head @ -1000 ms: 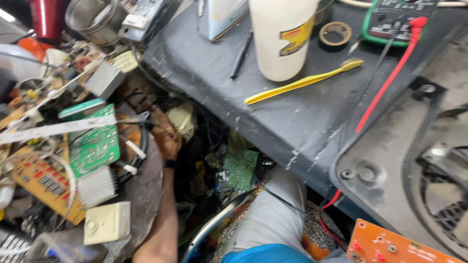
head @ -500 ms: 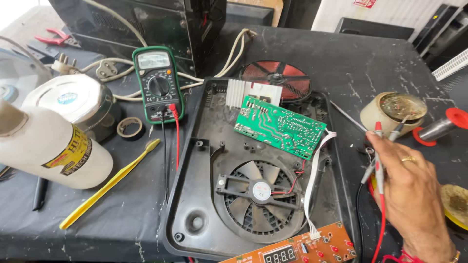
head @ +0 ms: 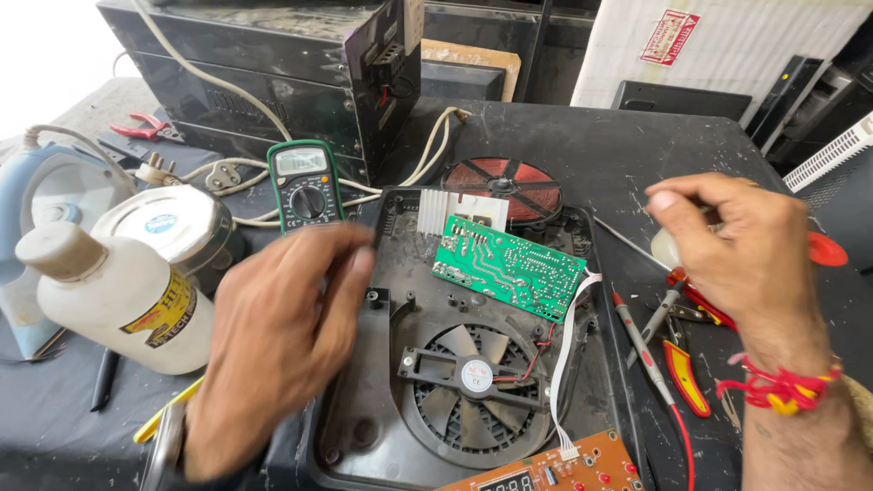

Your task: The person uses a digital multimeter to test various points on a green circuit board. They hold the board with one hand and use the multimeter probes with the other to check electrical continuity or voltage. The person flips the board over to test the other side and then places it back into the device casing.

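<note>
Both hands hover over the bench: our left hand (head: 273, 345) hangs loosely open and empty above the opened black cooker housing (head: 391, 364), by the green circuit board (head: 509, 268). Our right hand (head: 737, 245) curls half-closed near the bench's right edge, above the red-handled tools (head: 687, 373); whether it grips anything, we cannot tell.

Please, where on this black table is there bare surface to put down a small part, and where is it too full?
Bare surface lies on the table behind the right hand, between the red coil and the white panel. It is crowded at left around the multimeter, white bottle and cables, and at right among the probes and pliers.
</note>
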